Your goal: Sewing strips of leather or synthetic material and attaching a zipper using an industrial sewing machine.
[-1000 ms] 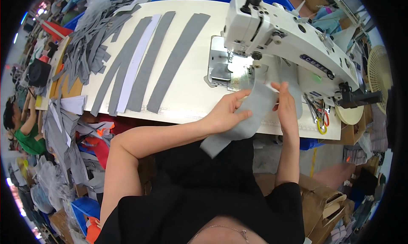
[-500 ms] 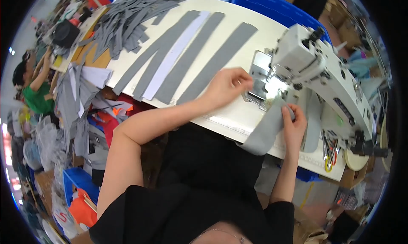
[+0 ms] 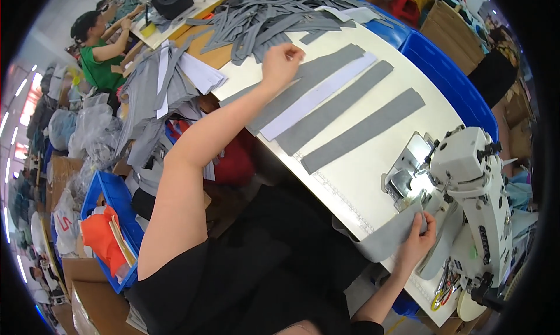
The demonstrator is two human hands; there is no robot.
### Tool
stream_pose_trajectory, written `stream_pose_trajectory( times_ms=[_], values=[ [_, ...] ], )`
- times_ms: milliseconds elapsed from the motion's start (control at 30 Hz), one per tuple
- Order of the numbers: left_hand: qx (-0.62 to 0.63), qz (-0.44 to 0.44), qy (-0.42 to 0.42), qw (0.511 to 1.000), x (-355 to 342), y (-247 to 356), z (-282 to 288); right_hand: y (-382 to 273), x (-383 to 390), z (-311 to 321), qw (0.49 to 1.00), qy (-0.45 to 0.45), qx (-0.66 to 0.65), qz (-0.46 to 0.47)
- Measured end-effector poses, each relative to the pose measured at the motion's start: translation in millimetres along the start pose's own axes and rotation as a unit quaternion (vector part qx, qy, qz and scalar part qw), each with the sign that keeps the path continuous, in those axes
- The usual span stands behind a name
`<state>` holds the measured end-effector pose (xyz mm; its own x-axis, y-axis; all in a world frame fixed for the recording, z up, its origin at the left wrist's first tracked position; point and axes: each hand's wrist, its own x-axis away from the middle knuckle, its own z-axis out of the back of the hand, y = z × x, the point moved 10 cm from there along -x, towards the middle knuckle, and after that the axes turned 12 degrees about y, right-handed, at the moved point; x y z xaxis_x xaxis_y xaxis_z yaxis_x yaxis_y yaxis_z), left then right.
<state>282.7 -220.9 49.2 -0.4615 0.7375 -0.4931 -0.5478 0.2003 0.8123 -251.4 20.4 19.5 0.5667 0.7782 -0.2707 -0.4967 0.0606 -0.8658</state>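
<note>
My right hand [image 3: 419, 240] pinches the end of a grey fabric strip [image 3: 382, 240] close to the needle area of a white sewing machine [image 3: 464, 160]. The strip curves down over the table's front edge. Far to the left, my left hand [image 3: 281, 65] hovers above the flat grey strips, its fingers curled together; whether anything small is between them is hidden. Beneath and beside it lie a wide grey strip [image 3: 326, 66], a pale lilac strip [image 3: 318, 96], another grey strip [image 3: 338, 107] and a separate grey strip [image 3: 364, 131].
A heap of grey strips [image 3: 274, 17] covers the far left of the white table [image 3: 344, 183]. Scissors [image 3: 446, 288] lie right of my right hand. A blue bin [image 3: 455, 72] borders the far edge. At the left, a person in green [image 3: 99, 60] works at another table.
My left hand has swung from beside the machine to the far left, over the strips. The view has turned left. My right hand stays at the machine with the grey strip.
</note>
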Motion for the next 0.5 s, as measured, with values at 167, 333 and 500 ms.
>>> stream_pose_trajectory(
  times_ms=[167, 333, 500],
  values=[
    [-0.304, -0.141, 0.346, 0.876, -49.1, -18.4, 84.2, 0.4, -0.4, -0.4, 1.000, 0.006, -0.002, 0.018],
    [-0.278, 0.039, 0.143, 0.949, -105.6, -101.3, 103.2, -6.3, 3.2, -6.8, 1.000, -0.003, -0.017, 0.007],
    [0.291, 0.476, -0.064, 0.827, -25.4, -46.9, -6.2, 0.3, 4.8, 5.6, 1.000, 0.015, -0.011, -0.002]
  ],
)
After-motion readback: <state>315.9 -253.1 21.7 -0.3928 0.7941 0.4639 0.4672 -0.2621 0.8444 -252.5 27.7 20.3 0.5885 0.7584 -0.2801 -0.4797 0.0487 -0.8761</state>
